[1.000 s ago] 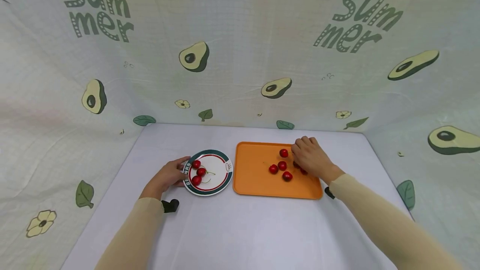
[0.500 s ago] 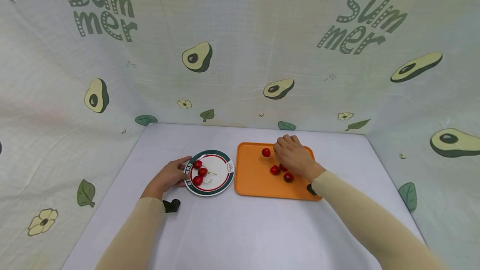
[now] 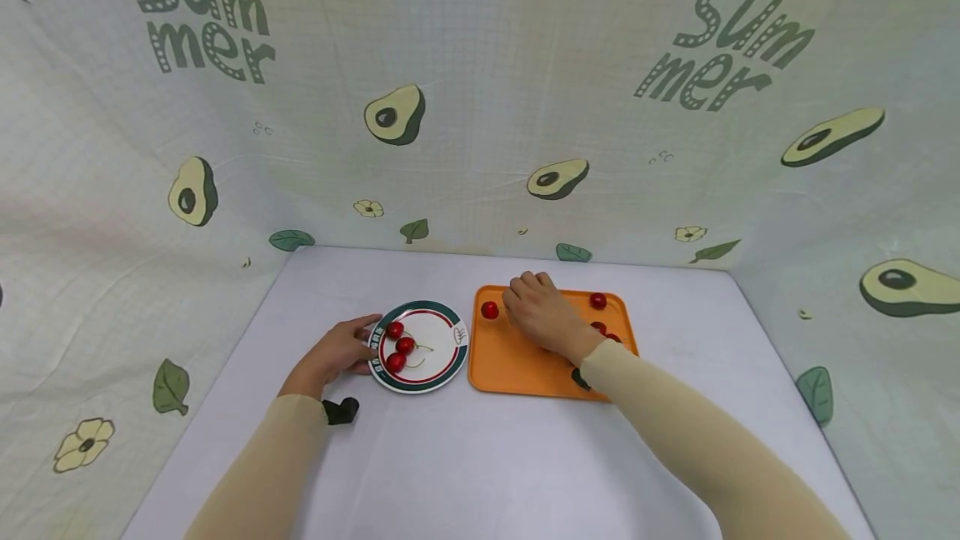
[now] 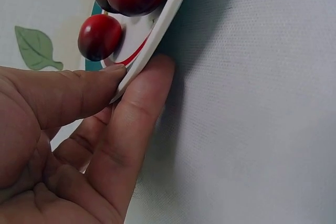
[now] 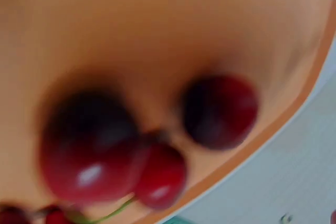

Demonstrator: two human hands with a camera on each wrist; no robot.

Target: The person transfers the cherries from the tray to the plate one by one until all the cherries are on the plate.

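My left hand (image 3: 339, 352) pinches the left rim of a white plate (image 3: 442, 352) with green and red bands. In the left wrist view the thumb lies over the rim and fingers (image 4: 131, 124) are beneath it. Three red cherries lie on the plate's left side, one cherry (image 4: 100, 37) nearest the thumb. Over the orange tray (image 3: 502, 369), my right hand (image 3: 543, 315) pinches a cherry (image 3: 490, 310) by its stem; its fingertips are hidden from the head camera. Further cherries lie on the tray at the right, among them one cherry (image 3: 597, 301) near the back edge.
Both plate and tray stand on a white table (image 3: 450, 457), side by side with a narrow gap. Behind and around hangs a pale cloth (image 3: 480, 107) printed with avocados. In the right wrist view a cherry (image 5: 220, 111) and others sit on the tray near its rim.
My right hand has moved left across the tray, carrying the cherry toward the plate. Cherries at the tray's right have come into sight. The left hand stays on the plate.
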